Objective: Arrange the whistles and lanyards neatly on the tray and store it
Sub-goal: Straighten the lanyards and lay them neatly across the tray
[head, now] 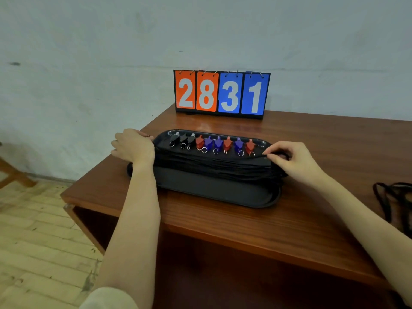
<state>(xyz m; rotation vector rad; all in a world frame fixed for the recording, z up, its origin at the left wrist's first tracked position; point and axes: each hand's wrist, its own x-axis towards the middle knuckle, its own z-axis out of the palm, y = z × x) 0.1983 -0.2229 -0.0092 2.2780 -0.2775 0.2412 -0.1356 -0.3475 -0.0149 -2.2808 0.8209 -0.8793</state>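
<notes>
A long black tray (214,192) lies on the wooden table. Along its far side stands a row of several whistles (214,142), black at the left, then red and blue ones, each with a metal ring. A flat bundle of black lanyards (211,162) stretches across the tray's middle. My left hand (132,144) sits at the tray's left end, fingers curled over the lanyard ends there; the grip itself is hidden. At the right end my right hand (289,158) pinches the lanyards between thumb and fingers.
A flip scoreboard (221,94) reading 2831 stands at the table's back edge against the wall. More loose black cord (392,197) lies at the table's right. The table's left edge (89,175) drops to a tiled floor, with a wooden chair leg (13,172) far left.
</notes>
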